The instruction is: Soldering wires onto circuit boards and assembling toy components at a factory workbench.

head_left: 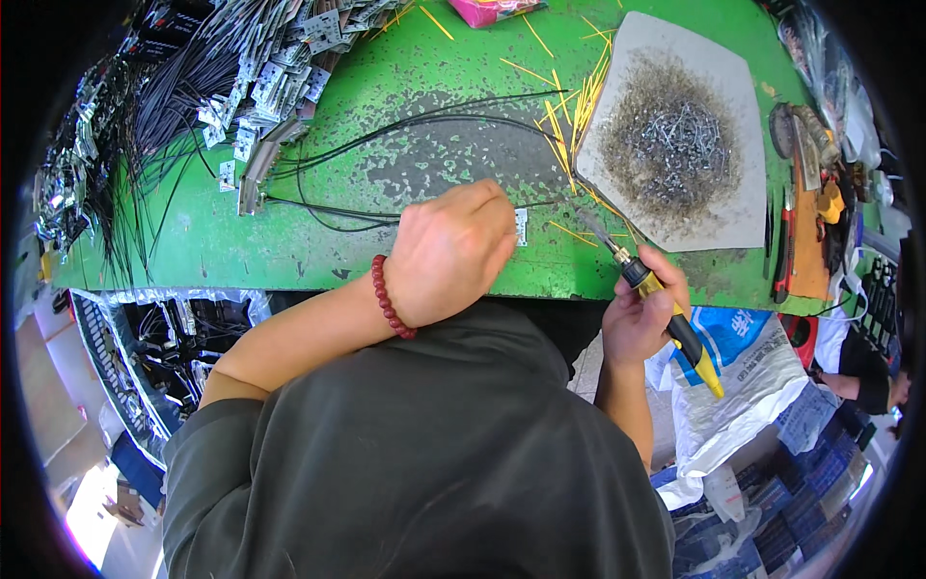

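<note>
My left hand (458, 246), with a dark red bead bracelet at the wrist, is closed above the green table's front part. Thin black cables (333, 210) run into it from the left, and a small white metal plate (521, 228) shows beside its fingers. Its fingertips are hidden beneath the hand. My right hand (641, 318) grips a yellow-and-black screwdriver (683, 333), whose thin metal tip points up and left toward the plate. More black cables arc behind the left hand from a shiny metal bracket (258, 174) on the left.
Small screw-like metal parts (685, 140) lie heaped on a grey board (641, 58) at right. Yellow sticks (579, 106) are scattered along its left edge. Cables with metal plates (280, 82) are piled at far left. Red-handled pliers (786, 241) lie near the right edge.
</note>
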### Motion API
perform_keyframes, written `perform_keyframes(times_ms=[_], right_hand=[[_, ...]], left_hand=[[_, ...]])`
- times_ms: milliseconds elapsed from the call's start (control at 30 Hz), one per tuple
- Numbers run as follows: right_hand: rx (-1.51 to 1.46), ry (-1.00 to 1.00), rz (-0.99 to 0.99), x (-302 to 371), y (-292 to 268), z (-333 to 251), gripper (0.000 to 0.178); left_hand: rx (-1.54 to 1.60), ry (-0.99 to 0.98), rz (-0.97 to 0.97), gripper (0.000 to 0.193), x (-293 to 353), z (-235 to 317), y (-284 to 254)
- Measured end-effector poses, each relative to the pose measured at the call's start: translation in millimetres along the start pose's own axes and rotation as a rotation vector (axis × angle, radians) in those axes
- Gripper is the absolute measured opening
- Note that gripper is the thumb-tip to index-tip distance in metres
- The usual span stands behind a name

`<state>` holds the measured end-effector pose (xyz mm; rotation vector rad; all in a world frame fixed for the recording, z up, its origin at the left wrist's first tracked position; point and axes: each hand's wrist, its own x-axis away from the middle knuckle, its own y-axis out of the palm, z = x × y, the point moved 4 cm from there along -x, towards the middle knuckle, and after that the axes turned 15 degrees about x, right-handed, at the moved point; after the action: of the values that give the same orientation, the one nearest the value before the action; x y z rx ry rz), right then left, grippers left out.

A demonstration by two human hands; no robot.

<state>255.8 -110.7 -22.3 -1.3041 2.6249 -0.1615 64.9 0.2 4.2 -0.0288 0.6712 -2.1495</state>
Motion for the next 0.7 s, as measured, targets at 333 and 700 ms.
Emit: perform_keyframes(times_ms=[333,700], right_hand=[[-0.095,-0.082,-0.015,-3.7,1.4,2.7,0.031],[-0.053,-0.041,-0.150,-0.2,0.5,-0.9,0.025]], left_hand=[[-0.011,-0.028,-0.041,0.011,-3.7,-2.1,0.4],[-0.011,-0.033,-0.080,0.010,-6.1,-1.4,1.6]])
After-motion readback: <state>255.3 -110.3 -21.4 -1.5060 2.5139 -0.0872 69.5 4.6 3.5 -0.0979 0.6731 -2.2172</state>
